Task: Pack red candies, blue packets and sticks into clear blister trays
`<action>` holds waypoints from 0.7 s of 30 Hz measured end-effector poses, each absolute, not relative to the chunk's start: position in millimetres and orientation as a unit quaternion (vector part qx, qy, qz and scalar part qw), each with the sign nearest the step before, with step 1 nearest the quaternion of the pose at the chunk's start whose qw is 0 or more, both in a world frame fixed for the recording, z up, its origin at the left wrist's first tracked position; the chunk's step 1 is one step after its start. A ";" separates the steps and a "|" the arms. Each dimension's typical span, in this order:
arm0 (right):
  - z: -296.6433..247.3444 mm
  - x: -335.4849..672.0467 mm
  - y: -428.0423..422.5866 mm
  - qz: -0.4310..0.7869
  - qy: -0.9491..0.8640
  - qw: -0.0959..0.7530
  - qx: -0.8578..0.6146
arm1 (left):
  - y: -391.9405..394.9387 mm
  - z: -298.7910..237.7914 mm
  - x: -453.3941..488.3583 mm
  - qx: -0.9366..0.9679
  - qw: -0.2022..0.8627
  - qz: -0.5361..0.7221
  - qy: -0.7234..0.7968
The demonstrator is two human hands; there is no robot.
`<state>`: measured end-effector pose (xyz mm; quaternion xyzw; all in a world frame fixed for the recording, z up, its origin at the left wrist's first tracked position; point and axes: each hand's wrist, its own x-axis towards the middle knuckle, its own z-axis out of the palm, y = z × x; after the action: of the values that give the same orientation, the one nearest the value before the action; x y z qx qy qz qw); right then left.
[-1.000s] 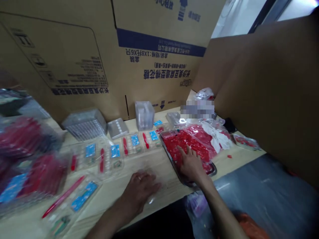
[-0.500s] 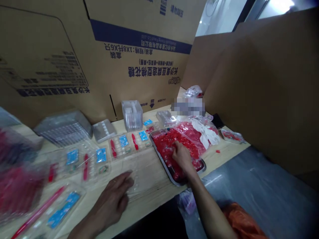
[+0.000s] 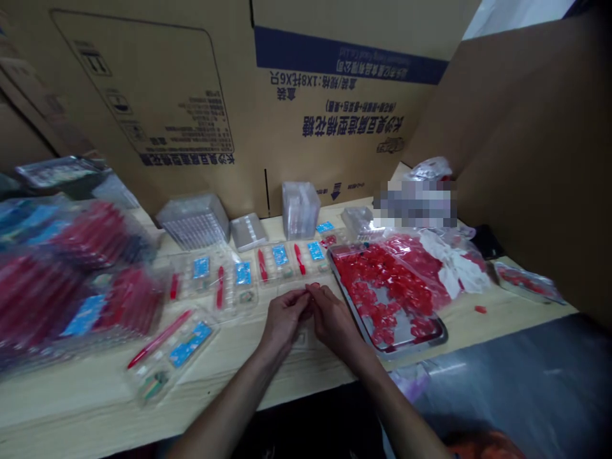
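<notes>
Both fingertips meet in a tight pinch: the left hand [image 3: 284,322] and right hand [image 3: 335,315] are together just left of the steel tray [image 3: 370,322], closed on something too small to make out, perhaps a scrap of red. Neither hand touches the tray. Glossy red pieces [image 3: 382,280] lie scattered across the tray, with bare metal showing in patches, and a clear bag of the same red pieces [image 3: 421,255] is piled just behind it. One loose red piece [image 3: 480,309] sits on the wooden table [image 3: 95,401] to the tray's right.

Farther left of the tray, a row of clear blister trays [image 3: 280,264] holds red sticks and blue packets, and the nearest lies close to the left hand. A small piece could slip from so fine a pinch and get lost, and a careless forearm could catch the tray's raised rim. The table's front edge runs close below the hands; open wood remains only in a narrow strip along it.
</notes>
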<state>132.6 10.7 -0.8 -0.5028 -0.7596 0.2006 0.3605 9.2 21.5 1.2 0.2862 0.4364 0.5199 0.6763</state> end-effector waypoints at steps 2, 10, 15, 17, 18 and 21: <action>-8.5 131.8 14.8 0.265 -0.714 0.413 -0.499 | 22.7 0.3 1.2 0.248 0.683 0.526 0.442; -19.3 151.1 27.2 0.686 -0.313 0.542 -0.371 | 18.2 7.5 -35.4 0.193 0.720 0.511 0.428; -29.6 148.5 18.4 0.675 -0.280 0.561 -0.389 | 20.4 11.9 -55.2 0.139 0.702 0.538 0.445; -34.8 143.6 13.4 0.629 -0.333 0.563 -0.421 | 21.4 14.8 -62.1 0.135 0.695 0.545 0.449; -36.1 140.5 10.9 0.598 -0.373 0.558 -0.438 | 21.7 16.3 -64.9 0.136 0.692 0.550 0.448; -32.3 130.4 4.1 0.470 -0.515 0.531 -0.482 | 22.3 19.4 -68.2 0.150 0.693 0.558 0.431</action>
<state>130.4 4.1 -32.3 -0.4816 -0.5147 0.4702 0.5310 -68.2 22.3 19.4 0.1498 0.4314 0.5582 0.6928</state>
